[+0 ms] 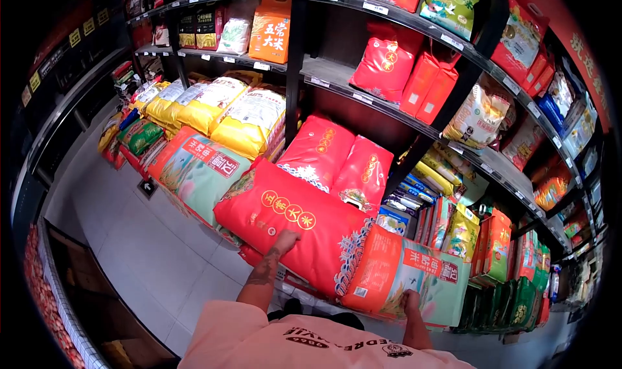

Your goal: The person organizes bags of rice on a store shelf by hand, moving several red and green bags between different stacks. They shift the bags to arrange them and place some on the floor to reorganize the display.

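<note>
A large red rice sack (298,220) with yellow lettering lies on top of a low stack in front of me. My left hand (286,241) is closed at the front part of this red sack, its fingers curled; whether it grips the fabric is too small to tell. My right hand (411,300) is closed over the orange and green sack (382,272) to the right, near its front edge. Another orange and green sack (201,168) lies left of the red one. Two smaller red bags (317,150) rest behind it.
Shelves (330,77) with price tags rise behind the sacks, holding red bags (387,61) and an orange bag (269,32). Yellow sacks (249,119) lie at the back left. Green bags (518,307) stand at right. Tiled floor (155,239) shows at left, beside a bin edge (61,298).
</note>
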Motion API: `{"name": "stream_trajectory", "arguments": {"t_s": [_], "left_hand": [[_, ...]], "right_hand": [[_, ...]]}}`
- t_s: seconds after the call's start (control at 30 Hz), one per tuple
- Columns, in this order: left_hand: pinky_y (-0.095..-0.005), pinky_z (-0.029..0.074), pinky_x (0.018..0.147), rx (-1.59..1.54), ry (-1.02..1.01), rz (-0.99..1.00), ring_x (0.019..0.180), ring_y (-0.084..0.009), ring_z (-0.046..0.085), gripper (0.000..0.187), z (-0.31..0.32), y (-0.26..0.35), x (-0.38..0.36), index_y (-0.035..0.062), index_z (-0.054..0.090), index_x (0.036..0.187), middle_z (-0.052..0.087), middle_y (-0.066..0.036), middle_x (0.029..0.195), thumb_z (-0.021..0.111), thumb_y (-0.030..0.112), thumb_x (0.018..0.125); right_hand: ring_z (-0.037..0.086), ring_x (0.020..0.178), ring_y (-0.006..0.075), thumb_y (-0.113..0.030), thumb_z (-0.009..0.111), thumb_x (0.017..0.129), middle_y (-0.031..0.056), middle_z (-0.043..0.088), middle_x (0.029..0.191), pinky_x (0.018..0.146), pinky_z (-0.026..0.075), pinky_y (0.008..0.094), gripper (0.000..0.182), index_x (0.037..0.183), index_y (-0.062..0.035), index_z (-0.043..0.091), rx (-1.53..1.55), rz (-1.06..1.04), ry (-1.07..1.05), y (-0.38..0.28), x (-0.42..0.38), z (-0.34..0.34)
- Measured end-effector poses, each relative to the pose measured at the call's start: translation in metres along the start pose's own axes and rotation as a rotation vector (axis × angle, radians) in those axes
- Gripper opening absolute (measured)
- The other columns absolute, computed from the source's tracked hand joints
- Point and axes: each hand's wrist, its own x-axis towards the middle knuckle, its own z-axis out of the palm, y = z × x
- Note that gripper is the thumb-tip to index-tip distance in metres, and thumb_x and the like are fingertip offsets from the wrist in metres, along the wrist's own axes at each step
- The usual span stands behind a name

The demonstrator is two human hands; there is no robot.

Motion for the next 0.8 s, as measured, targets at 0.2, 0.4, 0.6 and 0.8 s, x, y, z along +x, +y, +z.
{"name": "stream_trajectory", "arguments": {"t_s": [0.2,0.4,0.6,0.8], "left_hand": [[-0.0305,0.031,0.037,0.247,0.037,0.313,0.035,-0.0146,0.041,0.020,-0.002,-0.024,0.018,-0.0001,0.058,0.060,0.045,-0.006,0.044,0.057,0.013,0.075],[-0.0316,0.029,0.034,0.020,0.018,-0.085,0.032,-0.0157,0.039,0.023,0.001,0.007,-0.001,0.0021,0.054,0.055,0.042,-0.006,0.041,0.058,0.013,0.075],[-0.0313,0.028,0.033,-0.031,0.002,-0.075,0.032,-0.0159,0.039,0.022,0.002,0.011,-0.004,0.0020,0.053,0.056,0.043,-0.006,0.042,0.058,0.013,0.075],[-0.0317,0.027,0.033,0.038,-0.027,-0.025,0.031,-0.0160,0.038,0.021,-0.001,0.009,-0.005,0.0014,0.056,0.059,0.042,-0.005,0.042,0.057,0.014,0.076]], "right_hand": [[0.031,0.028,0.0187,-0.010,0.050,0.073,0.0053,0.036,0.042,0.029,0.023,0.0325,0.025,0.050,-0.0056,0.042,0.036,-0.022,0.001,0.001,0.002,-0.001],[0.032,0.028,0.0193,-0.011,0.050,0.073,0.0059,0.036,0.040,0.029,0.023,0.0328,0.028,0.047,-0.0065,0.041,0.060,0.018,-0.041,0.007,0.005,-0.007],[0.032,0.028,0.0194,-0.012,0.051,0.073,0.0065,0.037,0.040,0.030,0.023,0.0341,0.029,0.046,-0.0059,0.041,0.043,-0.034,0.014,0.007,0.004,-0.003],[0.027,0.029,0.0172,-0.011,0.050,0.072,0.0033,0.033,0.041,0.031,0.021,0.0328,0.026,0.049,-0.0093,0.038,0.024,-0.041,0.019,0.001,-0.007,0.003]]}}
